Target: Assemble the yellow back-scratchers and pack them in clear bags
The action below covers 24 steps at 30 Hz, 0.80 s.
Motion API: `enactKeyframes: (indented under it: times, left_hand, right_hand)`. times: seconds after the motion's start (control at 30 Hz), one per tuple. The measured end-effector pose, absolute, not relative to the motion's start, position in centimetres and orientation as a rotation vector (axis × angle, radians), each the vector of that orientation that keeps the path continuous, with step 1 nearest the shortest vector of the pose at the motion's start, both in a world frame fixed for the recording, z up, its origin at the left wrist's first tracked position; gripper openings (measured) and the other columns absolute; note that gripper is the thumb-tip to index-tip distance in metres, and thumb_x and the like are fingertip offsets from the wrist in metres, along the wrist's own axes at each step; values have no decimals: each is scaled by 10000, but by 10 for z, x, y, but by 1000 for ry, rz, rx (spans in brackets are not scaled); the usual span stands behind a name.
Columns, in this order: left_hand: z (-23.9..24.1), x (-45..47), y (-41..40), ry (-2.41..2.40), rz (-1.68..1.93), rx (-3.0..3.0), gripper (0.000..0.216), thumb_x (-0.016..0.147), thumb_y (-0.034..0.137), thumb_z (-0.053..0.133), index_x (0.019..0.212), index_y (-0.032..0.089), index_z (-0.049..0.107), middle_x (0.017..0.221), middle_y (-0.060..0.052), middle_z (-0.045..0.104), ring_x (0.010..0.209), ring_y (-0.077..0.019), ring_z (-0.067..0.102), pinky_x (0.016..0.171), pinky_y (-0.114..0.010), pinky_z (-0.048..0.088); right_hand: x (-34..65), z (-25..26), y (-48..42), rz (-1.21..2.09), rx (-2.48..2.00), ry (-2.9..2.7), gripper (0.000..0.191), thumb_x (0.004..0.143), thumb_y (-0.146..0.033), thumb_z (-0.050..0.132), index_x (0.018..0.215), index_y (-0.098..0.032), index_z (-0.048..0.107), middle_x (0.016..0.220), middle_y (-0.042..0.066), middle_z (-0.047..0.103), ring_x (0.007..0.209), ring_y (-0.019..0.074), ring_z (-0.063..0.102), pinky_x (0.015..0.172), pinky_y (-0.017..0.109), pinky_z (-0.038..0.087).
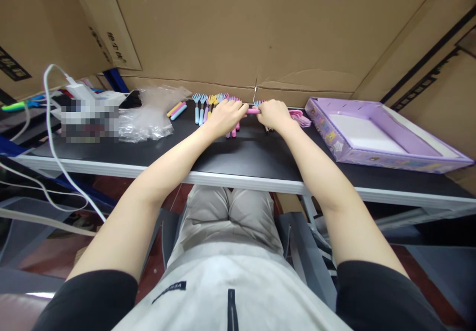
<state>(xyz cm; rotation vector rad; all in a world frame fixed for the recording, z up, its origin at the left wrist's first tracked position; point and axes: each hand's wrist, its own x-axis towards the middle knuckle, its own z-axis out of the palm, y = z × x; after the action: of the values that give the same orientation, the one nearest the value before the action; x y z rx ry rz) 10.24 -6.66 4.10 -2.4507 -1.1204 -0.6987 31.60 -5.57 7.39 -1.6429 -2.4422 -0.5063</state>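
Both hands meet at the far middle of the black table [256, 155]. My left hand [225, 115] and my right hand [273, 114] each grip one end of a small pink handled piece [253, 111] held level between them. Just behind and left of my left hand lies a row of small toy forks [204, 104] in blue, yellow and pink, heads toward the cardboard wall. More pink pieces [302, 118] lie to the right of my right hand. Loose pink, yellow and blue handles [176, 110] lie further left.
A shallow purple box with a white inner tray [368, 133] sits at the table's right end. A crumpled clear plastic bag [150, 115] and a white charger with cables [80, 92] lie at the left. Cardboard walls [241, 28] close off the back and right.
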Motion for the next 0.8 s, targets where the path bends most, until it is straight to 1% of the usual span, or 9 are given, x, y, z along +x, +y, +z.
enactKeyframes:
  times: [0.17,0.33,0.47,0.57,0.67,0.73,0.8]
  left_hand:
    - [36,99,-61,-1099,-793,-2496,207,1123,266,570,1052,209,757,924,-147,786,957,-303,782,824,-376,519]
    - [45,101,-69,-1283,-822,-2562,189,1100,279,604,973,218,730,779,-90,785,906,-289,825,811,-342,538]
    - [57,104,-76,-1471,-822,-2704,204,1117,317,612,949,234,693,702,-31,775,792,-259,831,792,-325,564]
    - [62,103,-76,-1600,-881,-2969,335,1167,437,580,910,231,642,677,-21,771,625,-210,774,697,-310,564]
    - [62,100,-74,-1759,-941,-3217,498,1165,605,596,840,228,600,684,-69,779,482,-165,657,563,-301,486]
    - [60,99,-74,-1854,-960,-3257,523,1154,620,618,807,230,591,666,-79,764,439,-146,590,520,-296,417]
    - [57,98,-75,-1880,-963,-3227,484,1172,546,591,804,231,592,659,-65,751,448,-150,590,537,-297,421]
  right_hand:
    - [309,72,-59,-585,-1582,-2478,576,1186,-305,352,1373,-77,847,1226,286,858,1248,400,803,1029,475,560]
    - [304,76,-62,-606,-1605,-2484,632,1195,-255,260,1422,-56,816,1280,300,848,1232,386,810,980,452,538]
    - [303,78,-65,-617,-1626,-2510,622,1173,-221,267,1430,-43,805,1274,312,845,1206,386,813,939,441,521]
    - [303,76,-63,-642,-1625,-2522,600,1168,-223,290,1403,-50,815,1253,302,853,1171,369,818,907,417,507]
    - [303,73,-60,-654,-1587,-2556,575,1158,-216,318,1417,-73,811,1263,283,859,1152,352,818,889,400,504]
    - [303,71,-59,-651,-1545,-2572,576,1155,-209,318,1418,-73,811,1265,285,858,1154,356,814,898,406,511]
    - [303,70,-60,-639,-1518,-2570,582,1156,-208,311,1398,-52,817,1254,302,853,1164,371,809,920,424,524]
